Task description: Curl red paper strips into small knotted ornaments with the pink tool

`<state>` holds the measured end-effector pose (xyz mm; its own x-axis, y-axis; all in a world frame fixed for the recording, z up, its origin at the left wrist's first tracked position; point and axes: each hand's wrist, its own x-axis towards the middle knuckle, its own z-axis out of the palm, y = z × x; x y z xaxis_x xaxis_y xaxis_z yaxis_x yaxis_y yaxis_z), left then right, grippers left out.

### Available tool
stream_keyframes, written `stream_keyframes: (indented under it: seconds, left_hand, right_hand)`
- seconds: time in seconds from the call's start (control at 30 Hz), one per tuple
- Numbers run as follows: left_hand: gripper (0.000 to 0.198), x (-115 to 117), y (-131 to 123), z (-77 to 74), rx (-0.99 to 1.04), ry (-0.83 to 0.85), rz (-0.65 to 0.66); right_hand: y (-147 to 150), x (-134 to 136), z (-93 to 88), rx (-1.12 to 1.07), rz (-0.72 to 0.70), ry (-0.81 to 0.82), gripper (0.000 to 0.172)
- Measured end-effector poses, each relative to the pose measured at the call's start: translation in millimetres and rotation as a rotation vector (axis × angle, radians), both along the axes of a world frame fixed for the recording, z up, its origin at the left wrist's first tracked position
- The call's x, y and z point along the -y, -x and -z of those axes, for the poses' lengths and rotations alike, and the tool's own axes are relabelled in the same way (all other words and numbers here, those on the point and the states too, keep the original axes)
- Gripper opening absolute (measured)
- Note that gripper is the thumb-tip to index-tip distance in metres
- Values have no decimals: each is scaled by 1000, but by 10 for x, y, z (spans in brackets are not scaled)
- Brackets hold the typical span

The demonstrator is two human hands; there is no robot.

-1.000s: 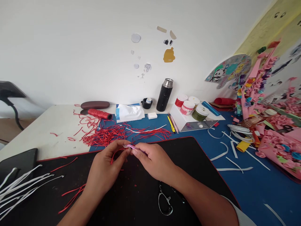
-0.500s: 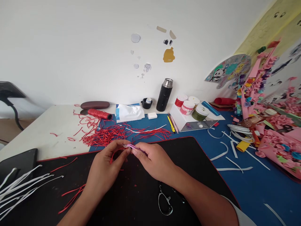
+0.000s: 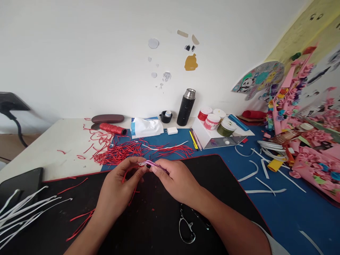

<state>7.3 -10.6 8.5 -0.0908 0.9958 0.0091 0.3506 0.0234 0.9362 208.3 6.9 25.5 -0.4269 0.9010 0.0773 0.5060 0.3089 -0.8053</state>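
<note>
Over the black mat, my two hands meet with their fingertips close together. My left hand [image 3: 120, 184] pinches a small white looped knot [image 3: 142, 164], and red cord [image 3: 131, 173] hangs from its fingers. Held between thumb and fingers of my right hand [image 3: 172, 179] is a slim purple-pink tool [image 3: 152, 163]; its tip reaches the white knot. The tool's rear part is hidden in the palm, so its exact kind does not show. Below my right wrist lie scissors [image 3: 186, 230] with a silver-rimmed handle loop.
A heap of cut red cords [image 3: 120, 152] and a red thread spool [image 3: 113, 129] lie behind the mat [image 3: 159, 219]. White cords [image 3: 29, 209] are at the left. A black flask [image 3: 186, 108], paint jars [image 3: 211, 121] and pink paper flowers [image 3: 313, 159] stand farther back and right.
The white loops and the curved front of the purple-pink tool show more clearly between the fingertips. More red cord hangs below my left hand. Both hands stay nearly in place.
</note>
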Motion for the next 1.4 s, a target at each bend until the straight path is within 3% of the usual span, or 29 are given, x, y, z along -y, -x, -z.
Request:
stream_keyframes:
  seconds: [0.57,1.4]
  left_hand:
    - [36,-7,-34,-52,26,-17,-12]
    - [38,-3,-5,5,21,8,-1]
  right_hand:
    - [28,16,-3,18,0,36,33]
    - [16,17,-2,-19,-12,31,35]
